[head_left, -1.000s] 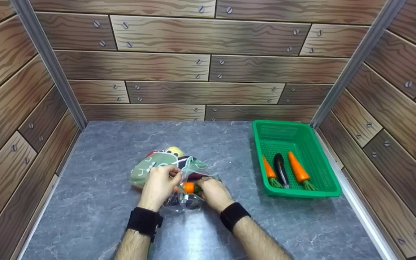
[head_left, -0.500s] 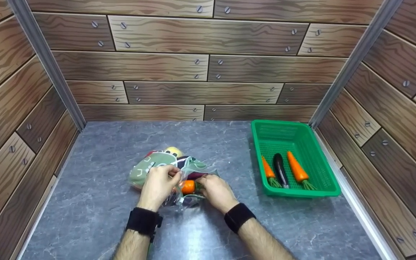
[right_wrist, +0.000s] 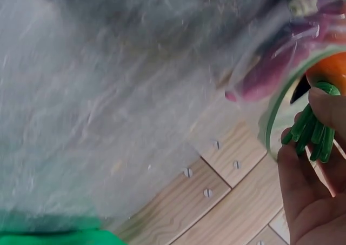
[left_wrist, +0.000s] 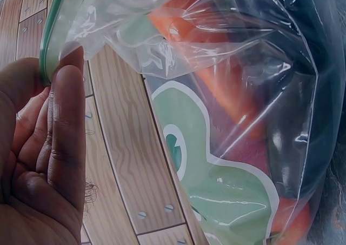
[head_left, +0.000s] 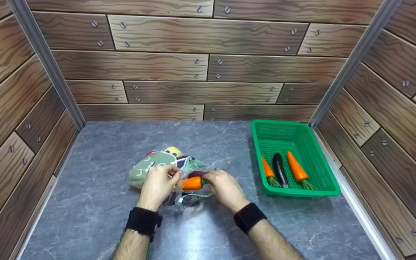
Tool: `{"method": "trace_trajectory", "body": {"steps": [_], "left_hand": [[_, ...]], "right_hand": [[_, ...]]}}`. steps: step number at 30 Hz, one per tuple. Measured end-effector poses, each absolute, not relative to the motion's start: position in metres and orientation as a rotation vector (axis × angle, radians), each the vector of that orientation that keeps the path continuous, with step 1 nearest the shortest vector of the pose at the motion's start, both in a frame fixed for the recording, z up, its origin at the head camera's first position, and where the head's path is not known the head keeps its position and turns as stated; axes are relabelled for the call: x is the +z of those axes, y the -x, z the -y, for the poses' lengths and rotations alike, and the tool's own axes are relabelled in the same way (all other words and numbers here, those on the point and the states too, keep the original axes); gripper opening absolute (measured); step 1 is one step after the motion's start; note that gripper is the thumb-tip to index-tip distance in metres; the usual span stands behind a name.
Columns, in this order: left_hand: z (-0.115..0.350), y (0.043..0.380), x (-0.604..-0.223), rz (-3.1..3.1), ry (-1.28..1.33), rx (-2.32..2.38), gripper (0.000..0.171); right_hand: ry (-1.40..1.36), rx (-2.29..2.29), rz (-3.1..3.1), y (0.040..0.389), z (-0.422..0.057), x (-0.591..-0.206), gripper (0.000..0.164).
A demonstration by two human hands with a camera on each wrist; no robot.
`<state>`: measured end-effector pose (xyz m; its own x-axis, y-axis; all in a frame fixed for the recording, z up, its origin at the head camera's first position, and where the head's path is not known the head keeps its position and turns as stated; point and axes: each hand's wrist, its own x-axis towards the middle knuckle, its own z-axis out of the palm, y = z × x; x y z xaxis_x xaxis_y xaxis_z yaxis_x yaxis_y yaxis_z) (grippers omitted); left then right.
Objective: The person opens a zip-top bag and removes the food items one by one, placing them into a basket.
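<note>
A clear plastic zip bag [head_left: 141, 173] with a green cartoon print lies on the tabletop, with vegetables inside. My left hand [head_left: 159, 186] pinches its green-edged mouth [left_wrist: 45, 42] between thumb and fingers. At that mouth, my right hand [head_left: 226, 189] grips a carrot [head_left: 193, 183] by its green stems [right_wrist: 313, 130]. The carrot's thick end shows outside the opening, while its tip lies behind the clear film. Through the plastic, the left wrist view shows a dark, glossy, long vegetable [left_wrist: 294, 126], and the right wrist view a purple-pink one [right_wrist: 275, 66].
To the right stands a green basket [head_left: 332, 173] holding two carrots [head_left: 297, 168] and an eggplant [head_left: 280, 169]. A yellow round thing [head_left: 173, 151] shows at the bag's far end. Wood-patterned walls [head_left: 208, 68] enclose the grey tabletop [head_left: 103, 144] on three sides.
My right hand has moved right, drawing the carrot by its stems so more of its orange body shows at the bag's mouth. My left hand holds its place.
</note>
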<state>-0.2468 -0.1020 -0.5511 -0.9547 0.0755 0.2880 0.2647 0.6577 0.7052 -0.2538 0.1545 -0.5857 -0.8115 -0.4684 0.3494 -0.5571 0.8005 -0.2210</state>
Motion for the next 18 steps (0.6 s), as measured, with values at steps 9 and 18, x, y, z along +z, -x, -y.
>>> {"method": "trace_trajectory", "body": {"steps": [9,18], "left_hand": [[0.101,0.247,-0.551,2.643,0.277,-1.175,0.008],[0.1,0.246,-0.55,2.651,0.27,-1.185,0.007]], "right_hand": [[-0.795,0.432,2.679,0.255,-0.174,-0.568,0.032],[-0.773,0.421,2.669,0.257,-0.196,-0.557,0.033]]}}
